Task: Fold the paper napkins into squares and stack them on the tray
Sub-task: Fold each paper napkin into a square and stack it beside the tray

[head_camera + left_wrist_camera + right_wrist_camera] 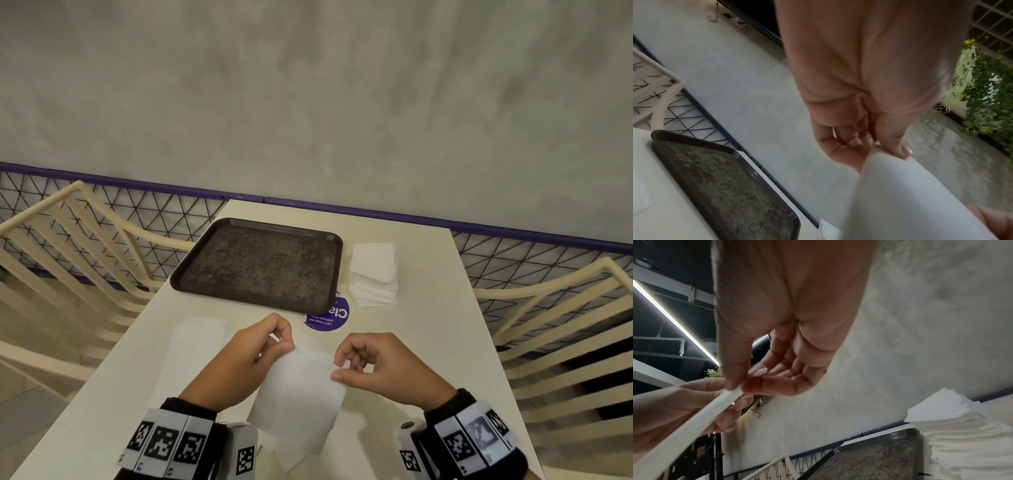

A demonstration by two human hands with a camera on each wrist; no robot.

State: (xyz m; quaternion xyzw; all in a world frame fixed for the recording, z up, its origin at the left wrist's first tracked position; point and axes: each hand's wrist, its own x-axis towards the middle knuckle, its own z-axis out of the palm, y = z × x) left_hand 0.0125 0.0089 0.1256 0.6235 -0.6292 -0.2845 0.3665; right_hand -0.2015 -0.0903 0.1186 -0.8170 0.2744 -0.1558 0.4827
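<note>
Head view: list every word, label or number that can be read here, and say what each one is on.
"Cla": large white letters on the round purple sticker on the table, upside down to the camera, the rest hidden under the tray.
"Let's keep our pantries clea...": small line on the same sticker, partly blurred, so the reading is uncertain.
Wristband markers: black-and-white codes only, no words.
Napkins: no print visible.

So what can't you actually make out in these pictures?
- Head view: the round purple sticker, partly under the tray; its text is incomplete.
- Head view: the held napkin hides the table beneath.
- Left wrist view: the napkin is blurred, its folds unreadable.
</note>
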